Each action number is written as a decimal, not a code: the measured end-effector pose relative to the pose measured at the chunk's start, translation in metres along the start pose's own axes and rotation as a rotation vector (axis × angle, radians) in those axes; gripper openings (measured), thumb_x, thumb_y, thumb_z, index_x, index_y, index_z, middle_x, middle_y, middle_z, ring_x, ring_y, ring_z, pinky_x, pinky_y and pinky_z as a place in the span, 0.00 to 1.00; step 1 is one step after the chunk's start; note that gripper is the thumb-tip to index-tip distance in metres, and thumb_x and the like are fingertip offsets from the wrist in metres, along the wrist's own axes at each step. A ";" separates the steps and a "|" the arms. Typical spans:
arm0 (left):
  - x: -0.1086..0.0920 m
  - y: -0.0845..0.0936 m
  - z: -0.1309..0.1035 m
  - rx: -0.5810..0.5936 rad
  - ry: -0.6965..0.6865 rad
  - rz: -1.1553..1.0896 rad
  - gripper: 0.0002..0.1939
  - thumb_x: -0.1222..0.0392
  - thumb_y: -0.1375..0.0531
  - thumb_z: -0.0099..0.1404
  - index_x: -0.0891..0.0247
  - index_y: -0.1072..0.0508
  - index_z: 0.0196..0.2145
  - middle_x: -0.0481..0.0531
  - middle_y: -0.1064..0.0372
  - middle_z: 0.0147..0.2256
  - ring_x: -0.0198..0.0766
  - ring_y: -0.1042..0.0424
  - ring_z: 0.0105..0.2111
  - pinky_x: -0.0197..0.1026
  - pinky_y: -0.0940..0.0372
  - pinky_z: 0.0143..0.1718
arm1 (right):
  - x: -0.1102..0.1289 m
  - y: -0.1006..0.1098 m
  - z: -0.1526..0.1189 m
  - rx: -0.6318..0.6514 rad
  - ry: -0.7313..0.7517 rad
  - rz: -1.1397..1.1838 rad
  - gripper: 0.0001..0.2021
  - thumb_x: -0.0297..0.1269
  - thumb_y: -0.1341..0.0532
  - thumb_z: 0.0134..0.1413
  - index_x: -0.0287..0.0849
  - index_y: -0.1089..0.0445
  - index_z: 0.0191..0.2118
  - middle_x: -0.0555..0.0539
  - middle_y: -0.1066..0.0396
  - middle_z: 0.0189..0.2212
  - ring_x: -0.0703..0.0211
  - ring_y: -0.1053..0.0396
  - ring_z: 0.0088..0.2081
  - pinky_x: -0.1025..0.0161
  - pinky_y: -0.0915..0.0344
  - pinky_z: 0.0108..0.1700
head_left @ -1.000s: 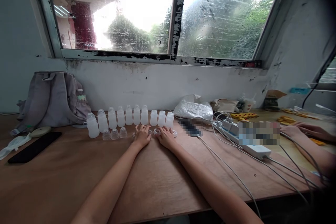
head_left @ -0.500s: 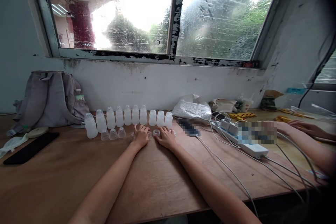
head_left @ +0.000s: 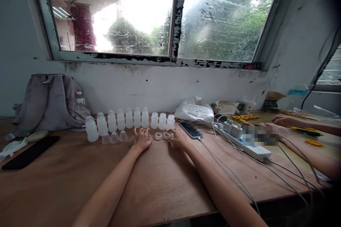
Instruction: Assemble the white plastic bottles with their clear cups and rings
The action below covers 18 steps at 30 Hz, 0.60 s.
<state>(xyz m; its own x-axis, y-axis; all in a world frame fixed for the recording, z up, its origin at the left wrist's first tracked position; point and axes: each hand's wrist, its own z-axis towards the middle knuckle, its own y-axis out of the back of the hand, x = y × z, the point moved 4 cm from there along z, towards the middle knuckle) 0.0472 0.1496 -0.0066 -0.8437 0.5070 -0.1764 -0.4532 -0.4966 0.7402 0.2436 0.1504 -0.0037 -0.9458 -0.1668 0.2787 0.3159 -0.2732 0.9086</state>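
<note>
Wooden bench [head_left: 160,177], flat; frosted, waisted bottles [head_left: 92,129] in a row; clear domed caps [head_left: 114,137] before them; smooth rings [head_left: 158,136] between left fingers [head_left: 144,134], spread, and right fingers [head_left: 172,134], curled, closure indiscernible

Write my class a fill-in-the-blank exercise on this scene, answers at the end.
The backpack stands to the ____ of the frosted bottles. At the row's right end, ____ bottles lack clear caps. The right hand is at small, round, hollow white ____.
Missing words: left; three; rings.
</note>
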 end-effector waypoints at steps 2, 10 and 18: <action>0.002 0.000 0.000 0.003 0.004 -0.009 0.15 0.60 0.43 0.51 0.60 0.36 0.39 0.54 0.33 0.37 0.47 0.39 0.43 0.59 0.65 0.52 | -0.003 -0.004 0.002 0.003 0.012 0.007 0.16 0.30 0.44 0.42 0.44 0.34 0.41 0.45 0.35 0.40 0.53 0.39 0.43 0.62 0.45 0.41; 0.019 -0.003 -0.001 0.033 0.053 0.023 0.11 0.53 0.42 0.50 0.59 0.31 0.31 0.57 0.39 0.45 0.49 0.47 0.50 0.61 0.67 0.53 | -0.001 -0.007 0.004 -0.012 0.050 0.024 0.15 0.29 0.44 0.42 0.43 0.33 0.41 0.45 0.34 0.40 0.55 0.38 0.43 0.64 0.43 0.43; 0.021 -0.005 -0.001 0.033 0.040 0.033 0.08 0.54 0.42 0.51 0.59 0.29 0.28 0.57 0.38 0.45 0.50 0.47 0.51 0.63 0.66 0.52 | 0.001 -0.006 0.003 -0.026 0.065 0.041 0.17 0.27 0.44 0.40 0.42 0.34 0.41 0.45 0.34 0.39 0.55 0.38 0.44 0.63 0.43 0.44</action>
<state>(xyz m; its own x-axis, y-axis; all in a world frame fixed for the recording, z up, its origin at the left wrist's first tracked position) 0.0313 0.1622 -0.0144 -0.8693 0.4614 -0.1770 -0.4155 -0.4886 0.7672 0.2410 0.1545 -0.0078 -0.9253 -0.2391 0.2944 0.3573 -0.2892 0.8881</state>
